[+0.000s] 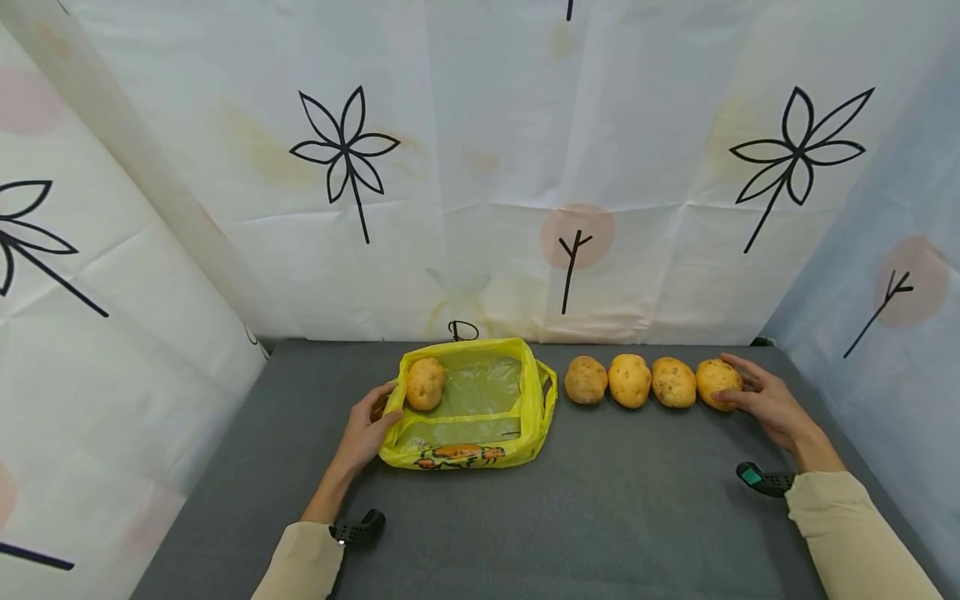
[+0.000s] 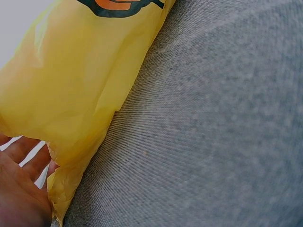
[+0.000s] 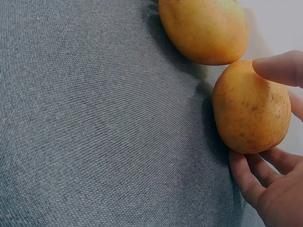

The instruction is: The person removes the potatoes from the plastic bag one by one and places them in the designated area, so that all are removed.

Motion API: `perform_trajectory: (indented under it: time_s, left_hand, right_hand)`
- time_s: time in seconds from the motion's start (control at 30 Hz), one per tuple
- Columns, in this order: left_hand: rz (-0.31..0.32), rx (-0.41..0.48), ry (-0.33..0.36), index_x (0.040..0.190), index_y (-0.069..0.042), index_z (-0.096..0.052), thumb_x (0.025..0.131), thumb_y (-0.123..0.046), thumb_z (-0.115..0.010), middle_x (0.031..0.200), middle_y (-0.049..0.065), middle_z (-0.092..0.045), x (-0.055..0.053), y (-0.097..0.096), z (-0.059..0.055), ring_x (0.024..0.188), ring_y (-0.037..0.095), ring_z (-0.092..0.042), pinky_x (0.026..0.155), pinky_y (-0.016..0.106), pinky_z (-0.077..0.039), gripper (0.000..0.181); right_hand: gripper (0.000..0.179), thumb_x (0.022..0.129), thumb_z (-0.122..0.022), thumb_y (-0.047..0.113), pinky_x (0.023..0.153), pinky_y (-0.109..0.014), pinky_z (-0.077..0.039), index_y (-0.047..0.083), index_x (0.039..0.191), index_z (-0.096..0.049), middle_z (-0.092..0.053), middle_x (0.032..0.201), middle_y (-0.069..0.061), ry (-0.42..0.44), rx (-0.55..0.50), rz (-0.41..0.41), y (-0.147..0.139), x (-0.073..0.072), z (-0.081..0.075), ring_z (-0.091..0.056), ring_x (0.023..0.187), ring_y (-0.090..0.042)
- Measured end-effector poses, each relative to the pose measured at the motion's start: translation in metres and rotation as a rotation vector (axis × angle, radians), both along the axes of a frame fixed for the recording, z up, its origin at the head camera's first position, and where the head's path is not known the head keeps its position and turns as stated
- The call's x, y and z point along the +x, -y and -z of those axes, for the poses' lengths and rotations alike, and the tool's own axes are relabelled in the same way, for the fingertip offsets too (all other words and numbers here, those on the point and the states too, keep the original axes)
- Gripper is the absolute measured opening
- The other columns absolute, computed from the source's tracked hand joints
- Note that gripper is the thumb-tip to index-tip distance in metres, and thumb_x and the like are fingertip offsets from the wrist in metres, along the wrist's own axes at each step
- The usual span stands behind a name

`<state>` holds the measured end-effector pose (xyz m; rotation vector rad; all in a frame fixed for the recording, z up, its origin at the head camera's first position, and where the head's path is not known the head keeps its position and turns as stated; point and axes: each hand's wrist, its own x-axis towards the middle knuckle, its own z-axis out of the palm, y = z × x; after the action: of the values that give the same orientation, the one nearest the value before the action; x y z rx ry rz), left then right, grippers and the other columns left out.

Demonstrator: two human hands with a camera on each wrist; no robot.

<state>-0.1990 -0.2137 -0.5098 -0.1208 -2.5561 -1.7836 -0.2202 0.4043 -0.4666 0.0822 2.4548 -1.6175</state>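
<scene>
A yellow plastic bag [image 1: 531, 417] lies with its mouth spread wide, one potato [image 1: 425, 384] inside at its left end. My left hand [image 1: 367, 429] holds the bag's left edge; in the left wrist view the yellow plastic [image 2: 80, 90] covers the fingertips. To the right of the bag, several potatoes stand in a row. My right hand [image 1: 767, 407] grips the rightmost potato [image 1: 717, 383], thumb on one side and fingers on the other. Seen from the right wrist, this potato [image 3: 251, 111] rests close beside its neighbour [image 3: 206, 30].
Left of the gripped one in the row are a potato [image 1: 673, 382], another potato [image 1: 629, 381] and a browner potato [image 1: 586, 380] nearest the bag. The grey table [image 1: 585, 517] meets a patterned white curtain [image 1: 480, 167] at its back edge; curtains also hang at both sides.
</scene>
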Motion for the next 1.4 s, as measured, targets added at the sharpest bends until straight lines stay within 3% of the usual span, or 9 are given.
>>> perform_trajectory:
  time_s: [0.23, 0.47, 0.57, 0.67, 0.8, 0.87, 1.03, 1.23, 1.4]
  left_hand:
    - [-0.016, -0.011, 0.013, 0.151, -0.002, -0.044, 0.103, -0.007, -0.058, 0.151, 0.024, -0.045, 0.001, -0.002, -0.001, 0.136, 0.039, -0.046, 0.107, 0.055, -0.040, 0.050]
    - [-0.003, -0.023, 0.017, 0.150, 0.007, -0.041, 0.102, 0.000, -0.055, 0.148, 0.031, -0.043, 0.014, -0.013, -0.031, 0.133, 0.046, -0.046, 0.104, 0.056, -0.042, 0.050]
    - [0.005, -0.038, 0.008, 0.150, 0.008, -0.041, 0.102, 0.000, -0.055, 0.149, 0.032, -0.043, 0.016, -0.014, -0.037, 0.134, 0.047, -0.045, 0.104, 0.056, -0.042, 0.050]
    - [0.002, -0.028, 0.008, 0.150, 0.008, -0.041, 0.102, 0.000, -0.054, 0.150, 0.032, -0.042, 0.012, -0.012, -0.030, 0.135, 0.047, -0.044, 0.105, 0.057, -0.041, 0.050]
    - [-0.009, -0.017, 0.016, 0.152, 0.002, -0.042, 0.103, -0.003, -0.056, 0.151, 0.027, -0.043, 0.003, -0.006, -0.011, 0.137, 0.042, -0.044, 0.107, 0.056, -0.040, 0.051]
    - [-0.010, -0.023, 0.011, 0.152, -0.001, -0.042, 0.103, -0.005, -0.057, 0.151, 0.025, -0.044, 0.000, -0.003, -0.003, 0.136, 0.041, -0.045, 0.106, 0.055, -0.041, 0.051]
    - [0.006, -0.017, -0.018, 0.150, -0.001, -0.045, 0.103, -0.006, -0.058, 0.150, 0.024, -0.045, -0.003, 0.000, 0.001, 0.136, 0.039, -0.046, 0.106, 0.056, -0.041, 0.050]
    - [0.009, -0.023, -0.033, 0.150, -0.001, -0.045, 0.103, -0.005, -0.058, 0.150, 0.024, -0.045, -0.005, 0.000, 0.002, 0.136, 0.039, -0.046, 0.106, 0.056, -0.040, 0.049]
    - [0.006, -0.032, -0.026, 0.150, 0.000, -0.045, 0.103, -0.006, -0.058, 0.149, 0.024, -0.046, -0.003, 0.001, 0.002, 0.135, 0.038, -0.047, 0.105, 0.054, -0.042, 0.049]
  right_hand:
    - [0.092, 0.099, -0.069, 0.022, 0.109, -0.073, -0.019, 0.010, 0.164, -0.006, 0.014, 0.160, -0.036, 0.002, 0.012, 0.014, 0.001, 0.002, -0.002, 0.006, 0.146, -0.059]
    - [0.090, 0.100, -0.067, 0.033, 0.108, -0.066, -0.032, 0.010, 0.164, -0.009, 0.004, 0.160, -0.039, -0.015, 0.059, 0.053, 0.001, 0.002, 0.000, -0.009, 0.145, -0.059]
    - [0.091, 0.100, -0.066, 0.036, 0.107, -0.065, -0.032, 0.008, 0.164, -0.009, 0.002, 0.160, -0.040, -0.024, 0.070, 0.057, 0.001, 0.004, 0.000, -0.010, 0.145, -0.059]
    - [0.091, 0.100, -0.066, 0.037, 0.105, -0.060, -0.039, 0.006, 0.164, -0.008, -0.001, 0.160, -0.040, -0.031, 0.087, 0.055, 0.001, 0.004, 0.001, -0.012, 0.144, -0.059]
    - [0.091, 0.100, -0.066, 0.037, 0.094, -0.041, -0.048, 0.005, 0.163, -0.008, -0.004, 0.159, -0.040, -0.031, 0.103, 0.061, 0.000, 0.004, 0.002, -0.016, 0.143, -0.059]
    - [0.092, 0.100, -0.066, 0.038, 0.092, -0.038, -0.048, 0.004, 0.163, -0.008, -0.005, 0.159, -0.040, -0.030, 0.107, 0.064, 0.000, 0.004, 0.003, -0.017, 0.143, -0.059]
    - [0.092, 0.100, -0.065, 0.040, 0.097, -0.050, -0.046, 0.003, 0.163, -0.009, -0.005, 0.159, -0.041, -0.044, 0.120, 0.073, 0.001, 0.004, 0.002, -0.017, 0.142, -0.060]
    - [0.093, 0.099, -0.066, 0.041, 0.104, -0.073, -0.030, 0.001, 0.162, -0.011, -0.005, 0.158, -0.042, -0.070, 0.139, 0.112, 0.008, 0.008, -0.006, -0.017, 0.140, -0.063]
    - [0.090, 0.099, -0.065, 0.042, 0.100, -0.077, -0.029, 0.001, 0.162, -0.014, -0.006, 0.159, -0.042, -0.123, 0.193, 0.148, 0.017, 0.018, -0.016, -0.019, 0.139, -0.064]
